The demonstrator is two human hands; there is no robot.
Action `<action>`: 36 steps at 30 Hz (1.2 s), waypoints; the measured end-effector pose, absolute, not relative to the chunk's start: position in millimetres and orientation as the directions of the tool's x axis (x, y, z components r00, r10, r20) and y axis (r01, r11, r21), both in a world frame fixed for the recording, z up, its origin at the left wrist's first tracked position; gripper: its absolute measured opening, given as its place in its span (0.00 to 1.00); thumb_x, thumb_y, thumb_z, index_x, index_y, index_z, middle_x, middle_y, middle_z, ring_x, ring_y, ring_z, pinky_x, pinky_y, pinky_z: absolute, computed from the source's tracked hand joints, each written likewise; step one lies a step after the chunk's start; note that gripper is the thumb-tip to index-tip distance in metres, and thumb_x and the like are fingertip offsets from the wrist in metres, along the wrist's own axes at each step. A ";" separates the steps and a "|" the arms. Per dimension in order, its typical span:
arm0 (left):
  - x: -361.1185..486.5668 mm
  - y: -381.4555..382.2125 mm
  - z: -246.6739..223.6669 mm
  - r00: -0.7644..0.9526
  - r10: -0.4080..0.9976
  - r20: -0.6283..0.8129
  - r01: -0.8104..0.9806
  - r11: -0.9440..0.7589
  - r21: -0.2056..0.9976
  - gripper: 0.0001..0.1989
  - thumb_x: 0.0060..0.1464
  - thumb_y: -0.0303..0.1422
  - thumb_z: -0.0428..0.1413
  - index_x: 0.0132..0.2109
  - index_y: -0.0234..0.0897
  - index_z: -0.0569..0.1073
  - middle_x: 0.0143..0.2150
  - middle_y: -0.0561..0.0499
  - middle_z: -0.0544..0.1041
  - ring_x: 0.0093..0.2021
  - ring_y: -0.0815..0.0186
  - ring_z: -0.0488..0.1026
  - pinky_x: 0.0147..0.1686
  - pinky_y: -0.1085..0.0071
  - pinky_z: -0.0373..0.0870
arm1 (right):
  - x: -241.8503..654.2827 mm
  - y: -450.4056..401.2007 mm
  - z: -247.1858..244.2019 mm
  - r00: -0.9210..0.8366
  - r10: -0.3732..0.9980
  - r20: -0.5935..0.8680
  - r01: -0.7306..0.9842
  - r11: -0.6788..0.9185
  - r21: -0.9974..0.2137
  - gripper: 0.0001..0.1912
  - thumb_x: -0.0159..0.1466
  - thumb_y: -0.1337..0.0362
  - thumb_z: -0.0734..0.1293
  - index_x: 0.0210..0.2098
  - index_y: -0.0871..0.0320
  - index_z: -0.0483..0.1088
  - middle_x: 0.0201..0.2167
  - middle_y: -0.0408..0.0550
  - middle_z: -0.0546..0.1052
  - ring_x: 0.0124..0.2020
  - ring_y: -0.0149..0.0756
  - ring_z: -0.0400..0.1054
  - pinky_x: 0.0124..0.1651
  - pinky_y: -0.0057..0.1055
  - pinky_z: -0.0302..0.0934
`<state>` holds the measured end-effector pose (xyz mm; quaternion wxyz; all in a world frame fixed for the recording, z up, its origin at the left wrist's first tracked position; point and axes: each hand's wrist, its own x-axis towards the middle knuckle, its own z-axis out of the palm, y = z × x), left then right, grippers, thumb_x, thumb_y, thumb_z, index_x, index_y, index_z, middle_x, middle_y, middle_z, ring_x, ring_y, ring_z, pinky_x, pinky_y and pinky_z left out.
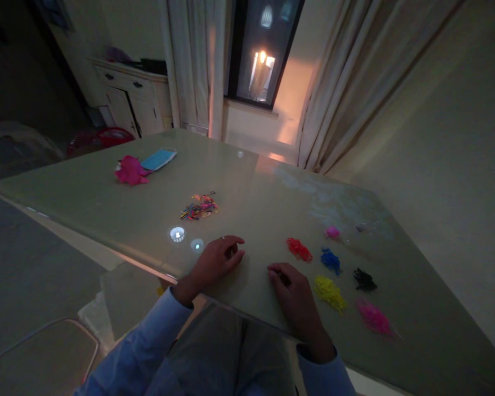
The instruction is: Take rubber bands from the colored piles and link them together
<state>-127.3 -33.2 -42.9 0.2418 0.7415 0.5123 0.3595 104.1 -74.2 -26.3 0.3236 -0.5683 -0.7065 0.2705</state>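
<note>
My left hand (pixel 220 258) rests over the near edge of the table, its fingers bent and the thumb apart from the index finger, holding nothing. A mixed pile of coloured rubber bands (pixel 200 208) lies beyond it. To the right, my right hand (pixel 296 297) rests on the tabletop with fingers curled and thumb against the index finger; whether anything tiny is between them is hidden. Beside it are sorted piles of bands: red (pixel 299 249), yellow (pixel 330 293), blue (pixel 330 260), black (pixel 364 279) and pink (pixel 374 317).
The glossy table (pixel 256 198) reflects lamps. A bright pink crumpled item (pixel 131 170) and a blue face mask (pixel 159 159) lie at far left. A small pink bundle (pixel 332 231) sits behind the blue pile. A metal-framed chair (pixel 66 324) stands at lower left.
</note>
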 end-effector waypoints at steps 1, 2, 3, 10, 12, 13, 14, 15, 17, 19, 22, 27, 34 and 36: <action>-126.6 -34.0 -42.7 0.235 0.928 0.290 0.585 -0.373 0.720 0.11 0.59 0.36 0.54 0.44 0.38 0.77 0.33 0.49 0.77 0.33 0.65 0.73 0.36 0.69 0.67 | 100.5 -70.3 -22.9 -0.134 0.985 0.111 0.647 0.172 -0.742 0.11 0.65 0.60 0.63 0.39 0.57 0.77 0.36 0.51 0.80 0.36 0.40 0.74 0.40 0.35 0.66; -126.0 -34.7 -42.2 0.254 0.921 0.295 0.585 -0.390 0.711 0.10 0.59 0.36 0.54 0.40 0.38 0.78 0.33 0.49 0.77 0.33 0.64 0.73 0.37 0.68 0.67 | 96.3 -65.4 -19.4 -0.133 0.988 0.075 0.661 0.145 -0.736 0.12 0.65 0.60 0.64 0.40 0.57 0.77 0.36 0.51 0.81 0.36 0.41 0.74 0.40 0.35 0.66; -125.5 -35.2 -41.5 0.268 0.916 0.299 0.580 -0.401 0.709 0.10 0.59 0.36 0.54 0.38 0.38 0.78 0.33 0.48 0.78 0.34 0.64 0.73 0.37 0.68 0.66 | 91.4 -59.3 -15.9 -0.133 0.990 0.051 0.669 0.127 -0.732 0.12 0.64 0.60 0.64 0.40 0.57 0.77 0.35 0.51 0.81 0.35 0.41 0.74 0.39 0.35 0.66; -126.8 -35.0 -38.8 0.212 0.943 0.257 0.514 -0.331 0.792 0.11 0.59 0.36 0.54 0.33 0.38 0.79 0.31 0.47 0.80 0.32 0.63 0.75 0.35 0.68 0.65 | 30.8 14.5 4.5 -0.246 0.958 0.148 0.670 0.278 -0.688 0.14 0.61 0.65 0.65 0.46 0.60 0.75 0.35 0.48 0.80 0.28 0.33 0.73 0.37 0.30 0.66; -126.3 -34.6 -39.1 0.222 0.946 0.238 0.528 -0.322 0.786 0.12 0.59 0.35 0.54 0.32 0.39 0.80 0.31 0.48 0.81 0.31 0.63 0.74 0.34 0.67 0.64 | 5.0 39.1 8.1 -0.338 0.922 0.188 0.664 0.375 -0.646 0.14 0.62 0.68 0.65 0.47 0.60 0.75 0.38 0.49 0.80 0.31 0.32 0.73 0.39 0.29 0.65; -125.9 -34.6 -39.0 0.231 0.945 0.231 0.535 -0.322 0.781 0.12 0.58 0.35 0.54 0.32 0.39 0.80 0.30 0.48 0.81 0.30 0.63 0.74 0.33 0.67 0.64 | -8.0 50.7 8.9 -0.378 0.903 0.206 0.677 0.421 -0.604 0.15 0.62 0.69 0.65 0.47 0.60 0.75 0.40 0.50 0.80 0.32 0.32 0.72 0.40 0.28 0.65; -125.4 -34.7 -38.8 0.236 0.945 0.226 0.540 -0.321 0.778 0.12 0.58 0.35 0.54 0.32 0.39 0.80 0.30 0.48 0.81 0.29 0.63 0.74 0.33 0.68 0.63 | -20.4 61.6 8.9 -0.423 0.881 0.213 0.696 0.466 -0.547 0.15 0.62 0.71 0.65 0.48 0.60 0.75 0.40 0.50 0.80 0.33 0.33 0.72 0.42 0.28 0.64; -125.1 -34.9 -38.4 0.236 0.946 0.224 0.541 -0.319 0.778 0.12 0.58 0.35 0.54 0.32 0.39 0.80 0.30 0.48 0.81 0.29 0.63 0.74 0.33 0.68 0.63 | -31.7 71.7 8.0 -0.478 0.854 0.206 0.710 0.514 -0.480 0.16 0.62 0.71 0.65 0.49 0.60 0.74 0.41 0.50 0.80 0.36 0.33 0.72 0.45 0.29 0.63; -124.8 -35.8 -37.2 0.229 0.948 0.222 0.538 -0.313 0.783 0.11 0.58 0.35 0.54 0.34 0.38 0.80 0.31 0.48 0.81 0.30 0.64 0.73 0.33 0.69 0.63 | -49.7 89.0 4.2 -0.536 0.828 0.166 0.747 0.557 -0.363 0.16 0.63 0.72 0.64 0.50 0.60 0.74 0.41 0.51 0.79 0.39 0.35 0.71 0.47 0.29 0.62; -125.0 -37.0 -36.4 0.222 0.948 0.227 0.530 -0.313 0.788 0.11 0.58 0.34 0.54 0.35 0.37 0.80 0.32 0.48 0.81 0.31 0.64 0.74 0.33 0.70 0.63 | -60.6 102.3 -1.4 -0.556 0.819 0.139 0.760 0.569 -0.314 0.14 0.64 0.72 0.63 0.47 0.60 0.75 0.42 0.52 0.79 0.41 0.36 0.70 0.47 0.29 0.60; -125.3 -38.1 -36.9 0.219 0.947 0.234 0.533 -0.317 0.784 0.11 0.58 0.34 0.54 0.36 0.36 0.80 0.33 0.48 0.81 0.33 0.64 0.74 0.35 0.69 0.63 | -66.3 114.6 -9.2 -0.561 0.818 0.129 0.766 0.571 -0.296 0.11 0.64 0.71 0.64 0.43 0.58 0.76 0.42 0.52 0.78 0.43 0.38 0.69 0.46 0.29 0.59; -124.3 -38.0 -39.7 0.241 0.936 0.256 0.539 -0.348 0.767 0.10 0.57 0.34 0.54 0.36 0.38 0.79 0.31 0.49 0.80 0.32 0.64 0.72 0.35 0.69 0.63 | -65.5 119.0 -12.5 -0.547 0.823 0.155 0.764 0.566 -0.310 0.10 0.66 0.69 0.62 0.37 0.57 0.77 0.39 0.51 0.78 0.40 0.38 0.69 0.44 0.29 0.59; -124.3 -38.3 -38.8 0.241 0.939 0.245 0.540 -0.339 0.770 0.09 0.58 0.35 0.55 0.38 0.37 0.79 0.33 0.49 0.80 0.33 0.63 0.73 0.36 0.68 0.64 | -56.1 107.3 -7.8 -0.499 0.838 0.223 0.717 0.543 -0.438 0.09 0.63 0.71 0.64 0.35 0.59 0.77 0.37 0.50 0.79 0.38 0.35 0.70 0.44 0.28 0.60; -124.2 -38.0 -39.1 0.241 0.941 0.240 0.544 -0.335 0.770 0.09 0.58 0.35 0.55 0.37 0.37 0.79 0.33 0.48 0.80 0.33 0.63 0.74 0.36 0.68 0.64 | -49.8 100.8 -8.6 -0.478 0.846 0.238 0.701 0.530 -0.477 0.09 0.62 0.71 0.64 0.35 0.59 0.77 0.35 0.48 0.80 0.36 0.33 0.70 0.42 0.27 0.61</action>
